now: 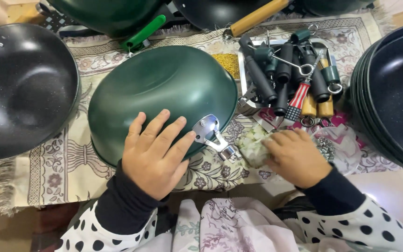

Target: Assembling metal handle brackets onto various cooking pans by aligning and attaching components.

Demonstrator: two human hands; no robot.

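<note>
Patterned rug on a pale floor

A fringed floral rug (66,172) covers the smooth beige floor (392,191), lit brightly from above.

Dark green upturned pan (164,88), silver bracket (207,128), beige floral rug (66,168), black speckled pan (22,84), white black-dotted sleeves (378,228).

Left hand (152,151) spread flat on an upturned green pan (159,91), beside its bare metal handle bracket (213,135), right hand (297,156) reaching into a clear plastic bag (341,144), tray of loose handles (288,77) behind, patterned rug (66,163) underneath
</note>
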